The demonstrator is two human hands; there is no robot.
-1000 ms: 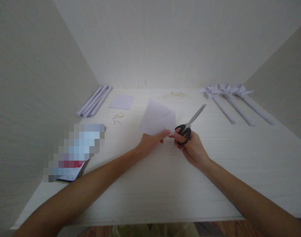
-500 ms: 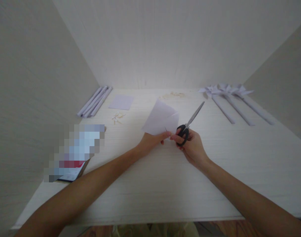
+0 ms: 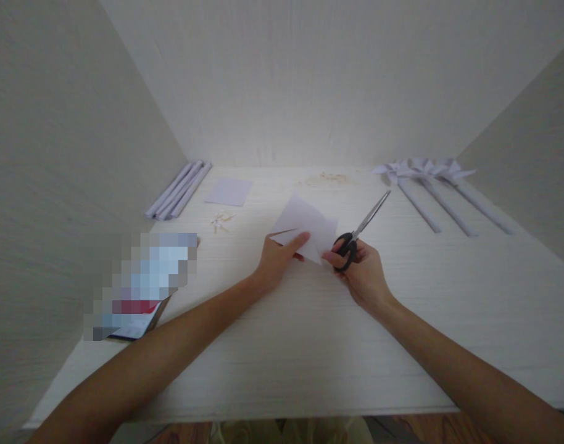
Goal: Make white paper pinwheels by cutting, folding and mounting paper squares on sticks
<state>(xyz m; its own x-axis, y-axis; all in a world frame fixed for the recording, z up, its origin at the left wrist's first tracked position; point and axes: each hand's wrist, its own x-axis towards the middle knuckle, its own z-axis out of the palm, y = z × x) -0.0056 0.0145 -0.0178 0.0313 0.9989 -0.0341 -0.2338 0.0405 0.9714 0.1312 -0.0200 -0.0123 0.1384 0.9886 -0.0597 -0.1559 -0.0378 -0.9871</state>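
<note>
My left hand (image 3: 281, 256) grips a white square of paper (image 3: 305, 216) near its lower left side, thumb on top. Slits run inward into the sheet, one just above the thumb. My right hand (image 3: 363, 271) is wrapped round black-handled scissors (image 3: 347, 250); their blades look closed and point up and to the right, away from the paper. The right thumb and fingertips are close to the sheet's lower right corner; whether they touch it I cannot tell.
Rolled paper sticks (image 3: 180, 190) lie at the back left beside another paper square (image 3: 229, 191). Small strips (image 3: 223, 221) and pale scraps (image 3: 331, 179) are scattered on the table. Three paper pinwheels (image 3: 423, 169) on sticks lie at the back right. A phone (image 3: 143, 290), partly blurred, rests at the left.
The paper has been turned, and its slits now lie at different places. My left thumb has shifted further onto the sheet. The scissors have moved slightly right with my right hand.
</note>
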